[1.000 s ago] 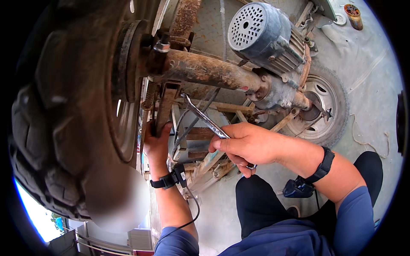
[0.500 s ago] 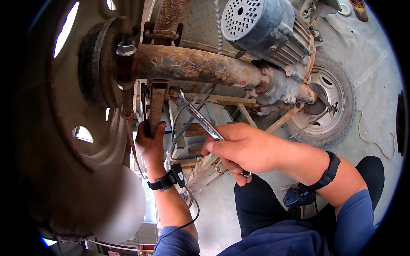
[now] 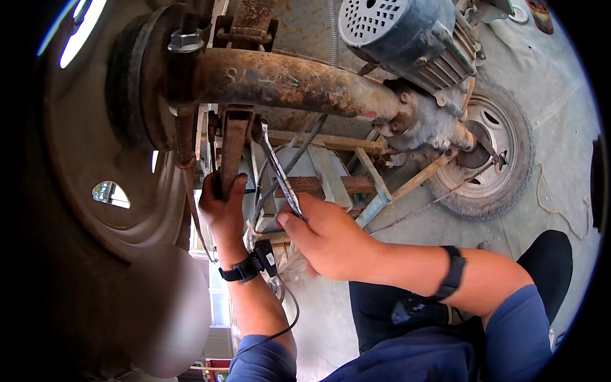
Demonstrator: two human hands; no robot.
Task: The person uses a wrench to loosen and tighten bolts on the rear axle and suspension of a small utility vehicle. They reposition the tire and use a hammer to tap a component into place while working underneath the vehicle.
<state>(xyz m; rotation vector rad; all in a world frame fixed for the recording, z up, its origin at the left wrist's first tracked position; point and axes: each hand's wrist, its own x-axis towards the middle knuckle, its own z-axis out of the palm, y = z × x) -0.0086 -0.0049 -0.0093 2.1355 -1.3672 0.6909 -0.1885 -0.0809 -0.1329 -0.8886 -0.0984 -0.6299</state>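
My right hand (image 3: 328, 235) is closed round the shank of a shiny metal wrench (image 3: 280, 169). The wrench's upper end meets a bolt (image 3: 257, 127) on the right side of a rusty bracket (image 3: 235, 137). That bracket hangs below a thick rusty axle tube (image 3: 293, 83). My left hand (image 3: 223, 210) grips the bracket's lower end, thumb on its right side. A slim dark bar (image 3: 213, 143) runs down along the left of the bracket toward my left fingers; whether they hold it too is hidden.
A large wheel (image 3: 83, 191) stands close on the left, with a threaded bolt and nut (image 3: 186, 41) beside it. An electric motor (image 3: 407, 38) sits at the upper right, near a second wheel (image 3: 484, 153). A wooden and metal frame (image 3: 318, 184) and a ribbed cable (image 3: 305, 143) lie below the axle.
My right hand has moved left and slightly down, swinging the wrench's lower end left so it stands steeper. My left hand stays at the bracket. The view has shifted slightly.
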